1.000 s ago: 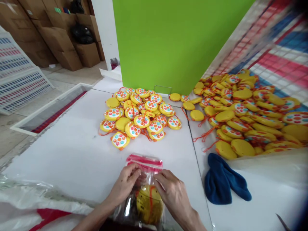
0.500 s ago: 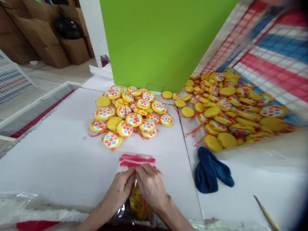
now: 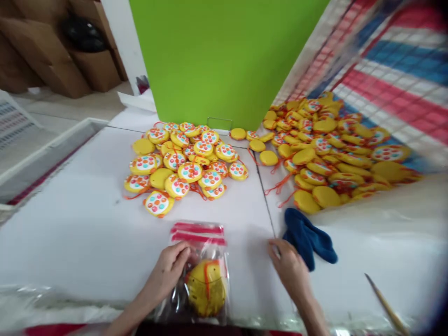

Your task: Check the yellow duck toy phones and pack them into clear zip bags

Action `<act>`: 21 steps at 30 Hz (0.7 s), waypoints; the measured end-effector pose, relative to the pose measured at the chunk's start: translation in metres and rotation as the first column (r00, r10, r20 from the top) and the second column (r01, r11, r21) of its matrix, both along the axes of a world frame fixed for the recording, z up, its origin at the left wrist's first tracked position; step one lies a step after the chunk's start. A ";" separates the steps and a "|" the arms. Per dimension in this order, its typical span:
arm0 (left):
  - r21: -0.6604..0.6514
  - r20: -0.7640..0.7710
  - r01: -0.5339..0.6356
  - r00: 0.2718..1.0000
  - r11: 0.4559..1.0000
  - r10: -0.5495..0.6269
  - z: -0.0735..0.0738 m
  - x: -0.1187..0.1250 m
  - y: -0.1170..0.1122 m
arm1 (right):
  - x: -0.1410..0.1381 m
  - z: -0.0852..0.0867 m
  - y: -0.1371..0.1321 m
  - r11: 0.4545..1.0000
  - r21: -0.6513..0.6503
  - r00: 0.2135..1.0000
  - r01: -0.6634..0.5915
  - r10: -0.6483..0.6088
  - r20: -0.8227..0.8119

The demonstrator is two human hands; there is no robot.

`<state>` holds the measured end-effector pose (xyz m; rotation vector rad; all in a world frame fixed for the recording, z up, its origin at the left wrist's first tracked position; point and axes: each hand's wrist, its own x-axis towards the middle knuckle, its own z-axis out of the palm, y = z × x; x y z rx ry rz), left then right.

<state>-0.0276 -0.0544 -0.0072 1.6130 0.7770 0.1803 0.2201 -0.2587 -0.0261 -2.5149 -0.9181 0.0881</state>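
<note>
A clear zip-lock bag [image 3: 224, 261] with pink-red stripes along its top lies at the table's near edge. Inside it is a yellow rounded toy [image 3: 206, 289] with an orange cord, plain side up. My left hand [image 3: 171, 263] pinches the bag's upper left part between thumb and fingers. My right hand [image 3: 289, 266] is apart from the bag, over the table by a dark blue cloth [image 3: 308, 238] that it partly covers. Its fingers are curled to the thumb; whether something small is between them is hidden. Beyond the bag lies a pile of similar toys [image 3: 189, 172] with colourful dotted white faces.
A larger heap of the yellow toys [image 3: 325, 154] spills out at the right, beside a striped mesh-like sheet [image 3: 395, 84]. A green panel [image 3: 224, 60] stands at the back. A pointed tool with a light handle [image 3: 387, 305] lies near right. Cardboard boxes [image 3: 45, 51] stand back left.
My right hand has left the bag's top and moved right to the blue cloth. My left hand stays at the bag, and the toy inside now shows more fully. The view has shifted slightly.
</note>
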 end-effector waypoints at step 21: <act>0.138 0.012 0.037 0.999 0.990 -0.039 0.015 0.004 -0.009 | -0.114 0.032 0.120 0.841 0.151 0.853 -0.519 0.520 0.035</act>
